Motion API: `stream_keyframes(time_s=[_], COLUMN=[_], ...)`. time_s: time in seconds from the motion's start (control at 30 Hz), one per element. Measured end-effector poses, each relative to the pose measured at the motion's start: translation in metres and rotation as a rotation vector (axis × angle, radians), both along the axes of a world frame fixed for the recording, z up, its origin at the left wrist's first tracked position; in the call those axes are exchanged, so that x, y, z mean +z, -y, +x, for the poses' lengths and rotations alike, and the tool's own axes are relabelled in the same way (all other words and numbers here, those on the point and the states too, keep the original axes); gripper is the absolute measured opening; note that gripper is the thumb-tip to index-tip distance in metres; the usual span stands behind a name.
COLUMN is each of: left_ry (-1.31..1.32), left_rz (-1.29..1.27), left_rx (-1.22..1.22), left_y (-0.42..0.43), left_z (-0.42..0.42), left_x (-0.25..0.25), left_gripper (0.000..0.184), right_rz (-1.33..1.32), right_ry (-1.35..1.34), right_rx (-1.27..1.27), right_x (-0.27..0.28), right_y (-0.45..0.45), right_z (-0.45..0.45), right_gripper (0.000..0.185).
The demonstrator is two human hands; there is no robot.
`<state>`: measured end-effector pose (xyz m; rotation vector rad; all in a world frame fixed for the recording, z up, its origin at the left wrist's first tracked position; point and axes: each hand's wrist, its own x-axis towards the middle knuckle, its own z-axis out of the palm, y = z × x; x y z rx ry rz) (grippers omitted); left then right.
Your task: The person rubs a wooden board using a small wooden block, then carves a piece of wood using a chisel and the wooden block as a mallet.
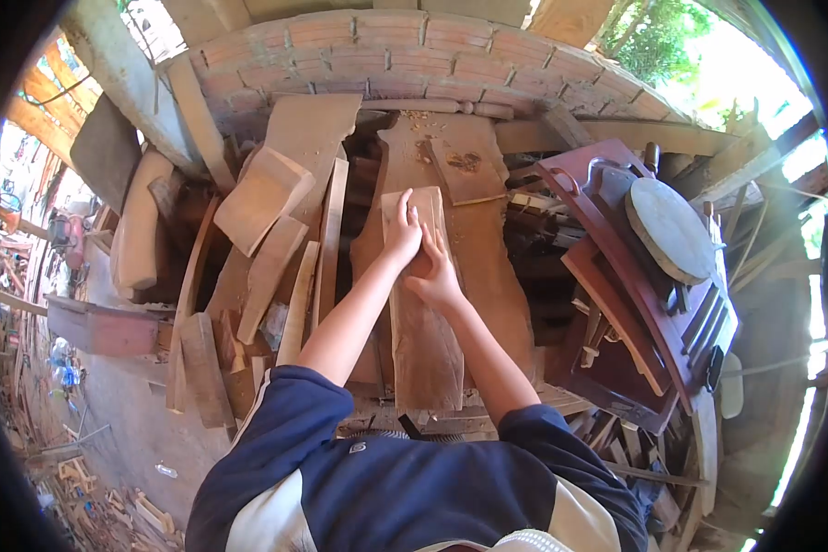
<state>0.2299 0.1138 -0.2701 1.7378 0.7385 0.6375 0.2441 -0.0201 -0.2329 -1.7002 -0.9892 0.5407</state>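
A long, thick wooden plank [423, 350] lies lengthwise in front of me on a wider wooden slab [497, 285]. Over the plank's far half, my left hand [403, 230] has its fingers stretched out and pointing away from me. My right hand [437, 273] is just nearer and to the right, its fingers extended and its thumb apart. The two hands meet at the fingers and palm edges. Neither one holds anything. Whether they rest on the plank or hover just above it, I cannot tell. Beyond them, a smaller flat board [465, 170] lies on the slab.
Loose wood blocks [265, 198] and narrow strips [329, 239] lie to the left. At the right, dark red wooden pieces [616, 276] are piled with a round disc [672, 230] on top. A low brick wall [414, 60] closes off the back. Scraps litter the left floor.
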Motion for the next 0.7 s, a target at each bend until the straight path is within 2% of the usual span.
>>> stream_keyframes(time_s=[0.1, 0.13, 0.2, 0.23, 0.27, 0.33, 0.37, 0.43, 0.47, 0.5, 0.53, 0.57, 0.6, 0.63, 0.67, 0.7], left_ry=[0.047, 0.057, 0.052, 0.050, 0.051, 0.037, 0.026, 0.020, 0.017, 0.018, 0.024, 0.030, 0.032, 0.032, -0.085, -0.101], left_rz=[-0.013, -0.020, -0.063, -0.095, -0.123, -0.155, -0.211, -0.202, -0.197, -0.200, -0.172, -0.144, -0.118, -0.095, -0.112, -0.043], left_rx=[-0.026, -0.043, -0.075, -0.053, -0.029, 0.001, 0.025, 0.040, 0.052, 0.055, 0.066, 0.074, 0.081, 0.088, 0.084, 0.115], left_y=[0.054, 0.082, 0.137, 0.163, 0.183, 0.204, 0.204, 0.187, 0.173, 0.176, 0.122, 0.070, 0.016, 0.020, 0.004, -0.013], left_z=[-0.053, -0.081, -0.136, -0.159, -0.176, -0.196, -0.192, -0.172, -0.156, -0.158, -0.110, -0.061, -0.007, -0.009, -0.004, 0.010], left_x=[0.007, 0.018, 0.034, 0.037, 0.040, 0.047, 0.049, 0.041, 0.034, 0.020, 0.011, 0.004, -0.001, -0.019, 0.027, 0.024], left_gripper=[0.043, 0.044, 0.046, 0.047, 0.047, 0.048, 0.047, 0.046, 0.046, 0.046, 0.045, 0.044, 0.043, 0.042, 0.042, 0.042], right_rz=[-0.013, -0.072, -0.061, -0.076, 0.030, -0.120, -0.119, -0.090, 0.011, -0.073, 0.143, 0.143, 0.249, 0.300, 0.257, 0.262], right_ry=[0.023, 0.033, 0.041, -0.045, -0.132, 0.044, 0.041, -0.117, -0.290, -0.099, -0.446, -0.308, -0.262, -0.274, -0.363, -0.331], right_rx=[0.016, 0.044, 0.213, 0.242, 0.179, 0.193, 0.197, 0.308, 0.227, 0.299, 0.246, 0.270, 0.232, 0.237, 0.209, 0.157], right_x=[-0.009, 0.006, -0.004, 0.000, 0.009, 0.021, 0.026, 0.034, 0.013, 0.003, -0.006, -0.016, -0.033, -0.041, -0.030, -0.040], right_y=[0.056, 0.086, 0.141, 0.165, 0.179, 0.193, 0.189, 0.172, 0.160, 0.136, 0.107, 0.073, 0.034, 0.001, -0.022, -0.043], right_z=[-0.041, -0.063, -0.105, -0.128, -0.148, -0.166, -0.162, -0.142, -0.133, -0.111, -0.096, -0.066, -0.040, -0.013, 0.006, 0.022], right_gripper=[0.100, 0.100, 0.095, 0.094, 0.087, 0.085, 0.085, 0.095, 0.098, 0.101, 0.102, 0.101, 0.097, 0.096, 0.095, 0.094])
